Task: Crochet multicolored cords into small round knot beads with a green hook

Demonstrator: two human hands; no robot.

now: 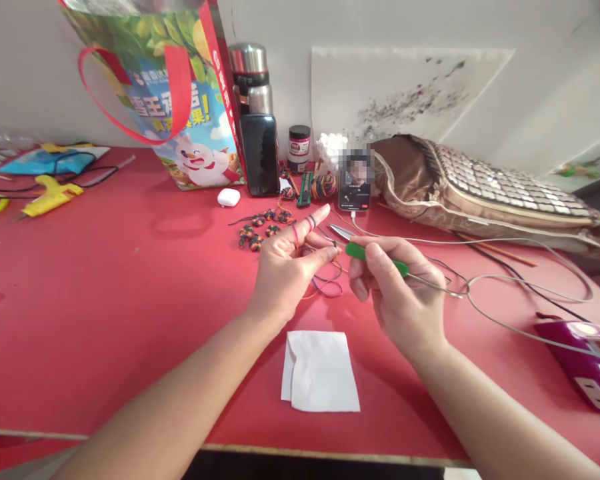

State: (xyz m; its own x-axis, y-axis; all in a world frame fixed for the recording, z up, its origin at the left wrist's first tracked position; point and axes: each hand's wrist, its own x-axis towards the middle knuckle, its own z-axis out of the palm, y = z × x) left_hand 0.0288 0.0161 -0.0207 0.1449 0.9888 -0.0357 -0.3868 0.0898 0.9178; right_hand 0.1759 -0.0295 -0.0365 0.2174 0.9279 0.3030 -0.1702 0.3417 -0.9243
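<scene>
My left hand (286,270) pinches a small dark piece of knotted cord (335,247) between thumb and a finger. Its index finger points up, with red and dark cord looped round it. Loose coloured cords (327,287) hang and curl below the pinch. Close by on the right, my right hand (397,287) is closed round a green-handled tool (356,251) with a thin metal shaft running back past the hand. A pointed silver blade (341,231) shows just beyond the handle; whether it belongs to the tool I cannot tell. Several knotted multicolour cord pieces (255,241) lie behind my left hand.
White folded paper (325,373) lies in front on the red table (130,320). Behind are a shopping bag (190,120), phones (259,155), a jar (299,148), cord balls (324,187) and a sequinned bag (500,180). A yellow glue gun (53,193) lies left, a purple power strip (585,360) right.
</scene>
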